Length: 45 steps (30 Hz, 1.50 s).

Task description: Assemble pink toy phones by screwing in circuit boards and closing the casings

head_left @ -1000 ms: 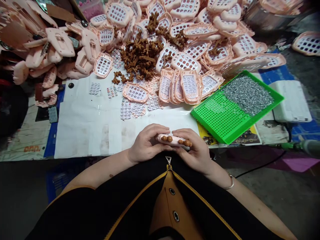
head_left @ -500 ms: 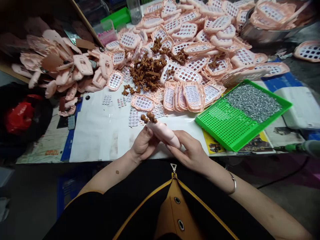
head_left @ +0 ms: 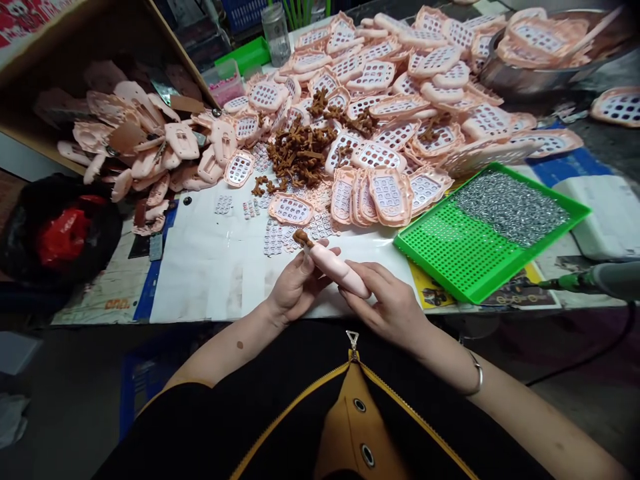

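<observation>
A pale pink plastic casing [head_left: 340, 270] is held between both hands, tilted, above the white sheet near the table's front edge. My left hand [head_left: 296, 287] is closed round its upper left end, where a small brown figure [head_left: 302, 237] sticks out. On the lower right end, my right hand [head_left: 387, 297] grips with thumb and fingers. The casing's far side is hidden. Just beyond the hands lie small printed button sheets [head_left: 280, 238] and a pink panel with holes [head_left: 291, 209]. Behind them is a heap of brown pieces [head_left: 303, 153].
A green tray [head_left: 453, 270] of small metal screws lies to the right, near an electric screwdriver [head_left: 613, 280]. Pink casings [head_left: 183, 140] spill from a cardboard box [head_left: 165, 33] on the left. A metal bowl [head_left: 520, 72] stands at the back right.
The view has shifted, so the table's things appear slightly further right. Both hands still hold the casing. One brown figure shows at its end now, where two showed before.
</observation>
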Motion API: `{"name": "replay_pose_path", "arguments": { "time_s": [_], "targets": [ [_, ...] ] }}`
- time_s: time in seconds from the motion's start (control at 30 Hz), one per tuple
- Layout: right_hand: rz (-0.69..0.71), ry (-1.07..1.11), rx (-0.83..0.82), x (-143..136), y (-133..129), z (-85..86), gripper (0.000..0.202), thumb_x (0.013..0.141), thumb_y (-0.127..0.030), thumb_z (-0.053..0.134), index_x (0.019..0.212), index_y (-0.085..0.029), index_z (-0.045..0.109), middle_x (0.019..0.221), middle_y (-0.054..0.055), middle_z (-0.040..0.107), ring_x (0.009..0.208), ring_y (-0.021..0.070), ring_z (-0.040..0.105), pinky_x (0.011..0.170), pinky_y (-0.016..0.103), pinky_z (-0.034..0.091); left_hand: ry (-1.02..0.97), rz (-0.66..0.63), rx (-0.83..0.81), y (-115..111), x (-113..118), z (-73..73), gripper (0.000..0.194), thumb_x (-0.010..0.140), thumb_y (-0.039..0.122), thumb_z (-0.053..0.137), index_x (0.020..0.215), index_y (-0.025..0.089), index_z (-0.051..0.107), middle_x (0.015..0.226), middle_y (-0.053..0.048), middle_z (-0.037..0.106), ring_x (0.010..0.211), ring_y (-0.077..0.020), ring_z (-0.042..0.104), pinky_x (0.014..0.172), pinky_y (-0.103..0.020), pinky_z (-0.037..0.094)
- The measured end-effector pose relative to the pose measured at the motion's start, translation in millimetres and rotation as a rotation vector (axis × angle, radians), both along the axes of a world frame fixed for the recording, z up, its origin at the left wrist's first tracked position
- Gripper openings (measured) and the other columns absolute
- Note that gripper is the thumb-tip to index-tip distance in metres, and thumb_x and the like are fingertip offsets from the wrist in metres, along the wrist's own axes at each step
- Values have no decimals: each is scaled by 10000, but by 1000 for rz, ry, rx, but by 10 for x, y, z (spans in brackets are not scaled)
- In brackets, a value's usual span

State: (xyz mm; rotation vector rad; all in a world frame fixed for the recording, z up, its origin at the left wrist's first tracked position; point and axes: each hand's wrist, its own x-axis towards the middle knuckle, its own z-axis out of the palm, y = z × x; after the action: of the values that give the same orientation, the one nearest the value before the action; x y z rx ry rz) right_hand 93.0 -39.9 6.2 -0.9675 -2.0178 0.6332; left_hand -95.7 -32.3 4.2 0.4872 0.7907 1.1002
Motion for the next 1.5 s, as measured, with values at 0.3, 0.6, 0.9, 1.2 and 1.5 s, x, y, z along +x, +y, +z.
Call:
{"name": "replay_pose_path", "arguments": {
  "time_s": [0.3, 0.6, 0.9, 1.2, 1.5],
  "targets": [
    [-22, 126, -44, -23, -9, 55, 297, 911, -300, 607, 1181, -176, 619, 1025, 97, 734, 903, 203, 690, 788, 331, 548, 25, 17, -60, 4, -40, -22, 464, 627, 436, 869, 1001, 225, 692, 1021, -26, 731, 1000, -192, 667, 886, -329, 544],
    [-49, 140, -24, 26, 39, 60, 275, 932, -321, 568, 1174, -202, 624, 1020, 102, 736, 904, 215, 700, 789, 356, 580, 174, 30, 96, 20, -6, 35, 455, 638, 482, 850, 992, 273, 654, 993, 25, 710, 994, -171, 660, 893, -357, 536],
    [-65, 287, -112, 54, 108, 7, 265, 866, -299, 684, 1117, -226, 642, 985, 63, 706, 894, 178, 669, 812, 342, 572, 672, -36, 452, -6, 27, 98, 328, 711, 320, 820, 985, 187, 697, 1031, -51, 697, 1009, -190, 645, 965, -351, 479],
    [-44, 302, -96, 12, 28, -8, 114, 865, -231, 661, 970, -215, 620, 850, 36, 676, 788, 165, 649, 708, 299, 539, 652, -9, 756, -73, 116, 11, 219, 852, 302, 688, 1047, 203, 693, 1032, -84, 715, 972, -196, 673, 886, -332, 512],
    [-68, 320, -65, 8, -29, -41, 148, 847, -219, 675, 988, -225, 632, 859, 33, 696, 780, 169, 665, 705, 308, 541, 695, 64, 890, -113, 153, -47, 227, 861, 221, 670, 1086, 198, 687, 1007, -86, 712, 958, -185, 677, 836, -305, 527]
  ]
}}
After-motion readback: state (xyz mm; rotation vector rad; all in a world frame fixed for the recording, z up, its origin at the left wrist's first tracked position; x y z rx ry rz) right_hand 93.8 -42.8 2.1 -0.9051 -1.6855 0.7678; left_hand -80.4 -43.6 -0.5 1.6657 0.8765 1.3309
